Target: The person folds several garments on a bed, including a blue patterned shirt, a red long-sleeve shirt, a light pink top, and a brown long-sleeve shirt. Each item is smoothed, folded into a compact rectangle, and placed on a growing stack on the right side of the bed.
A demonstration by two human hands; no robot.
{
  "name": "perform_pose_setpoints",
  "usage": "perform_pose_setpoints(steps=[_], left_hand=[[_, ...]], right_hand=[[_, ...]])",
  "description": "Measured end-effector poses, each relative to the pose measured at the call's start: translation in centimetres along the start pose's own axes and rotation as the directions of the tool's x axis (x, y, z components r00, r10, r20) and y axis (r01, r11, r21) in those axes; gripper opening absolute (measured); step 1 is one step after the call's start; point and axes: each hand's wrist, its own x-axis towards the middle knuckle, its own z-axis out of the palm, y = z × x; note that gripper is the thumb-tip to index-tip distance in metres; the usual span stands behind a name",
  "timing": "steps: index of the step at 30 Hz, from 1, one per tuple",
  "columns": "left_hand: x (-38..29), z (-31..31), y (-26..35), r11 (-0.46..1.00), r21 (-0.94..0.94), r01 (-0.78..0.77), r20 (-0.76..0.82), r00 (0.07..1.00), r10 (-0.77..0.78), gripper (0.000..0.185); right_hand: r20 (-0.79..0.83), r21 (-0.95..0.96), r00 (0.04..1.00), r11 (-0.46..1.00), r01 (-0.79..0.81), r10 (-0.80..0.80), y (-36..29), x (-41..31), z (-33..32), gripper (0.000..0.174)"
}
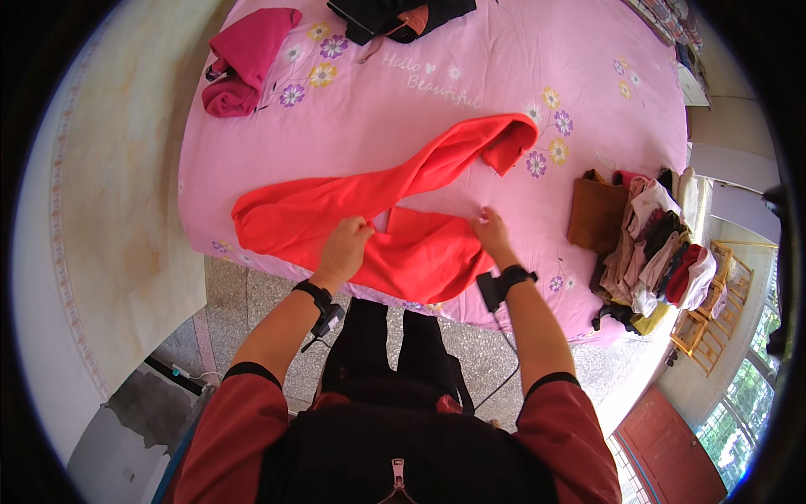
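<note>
A bright red garment (419,264), perhaps trousers, lies on the pink flowered bedsheet (378,88) in front of me. One long part reaches up and right, its end folded over; the other lies nearer me along the bed's edge. My left hand (347,242) grips the cloth of the nearer part around its middle, thumb and fingers closed on it. At the right end of that part, my right hand (492,232) pinches the red cloth's edge between thumb and fingers. Both wrists wear black straps with small devices.
Folded clothes (648,239) are heaped at the bed's right edge. A magenta garment (245,63) lies at the far left, and black clothing (403,19) at the far middle. A wall (126,189) stands left. Beyond the pile is a wooden rack (718,315).
</note>
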Motion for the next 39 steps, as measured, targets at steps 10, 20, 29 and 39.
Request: perform_pose_setpoints(steps=[10,20,29,39], left_hand=[[1.1,-1.0,1.2,0.932,0.288,0.220,0.028,0.971,-0.238,0.018],[-2.2,-3.9,1.0,0.894,0.239,0.378,0.023,0.919,-0.394,0.015],[-8.9,-6.4,-3.0,0.794,0.420,0.439,0.118,0.841,-0.528,0.009],[-11.4,-5.4,-2.4,0.836,0.244,0.492,0.053,0.853,-0.518,0.008]], right_hand=[[-0.041,0.676,0.924,0.692,-0.254,0.379,-3.3,-7.8,-5.1,0.013],[-0.362,0.319,0.803,0.873,-0.370,0.473,5.5,-14.0,-5.3,0.018],[-0.271,0.121,0.956,0.989,-0.083,0.113,4.8,-2.6,-5.2,0.032],[0.105,-0.080,0.987,0.988,0.130,-0.122,-11.0,7.6,-2.5,0.062]])
